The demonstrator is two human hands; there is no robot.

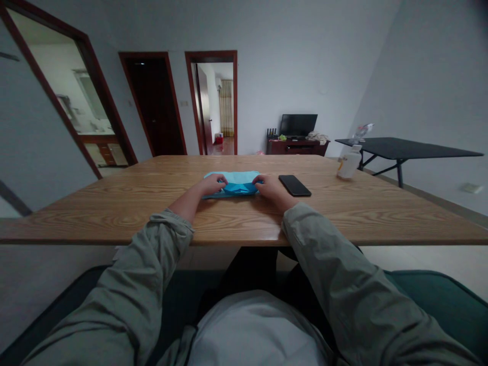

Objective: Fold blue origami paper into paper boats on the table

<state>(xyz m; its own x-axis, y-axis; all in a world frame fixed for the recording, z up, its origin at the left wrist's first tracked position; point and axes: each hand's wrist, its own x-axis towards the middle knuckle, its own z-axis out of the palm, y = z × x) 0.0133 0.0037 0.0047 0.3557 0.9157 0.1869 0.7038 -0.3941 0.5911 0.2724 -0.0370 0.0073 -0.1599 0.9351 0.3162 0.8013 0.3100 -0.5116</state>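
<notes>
A light blue sheet [238, 177] lies on the wooden table, with a brighter blue folded piece [241, 188] on its near part. My left hand [213, 184] is at the left end of the blue piece, its fingers pinched on that edge. At the opposite end my right hand [269, 185] has its thumb and fingers closed on the right edge. Whether the sheet and the folded piece are joined cannot be made out.
Just right of my right hand lies a black phone [295, 185]. A whitish plastic bottle [348, 162] stands farther right on the wooden table [133, 208]. Beyond are a black folding table [404, 147] and a television [298, 124] on a dark cabinet.
</notes>
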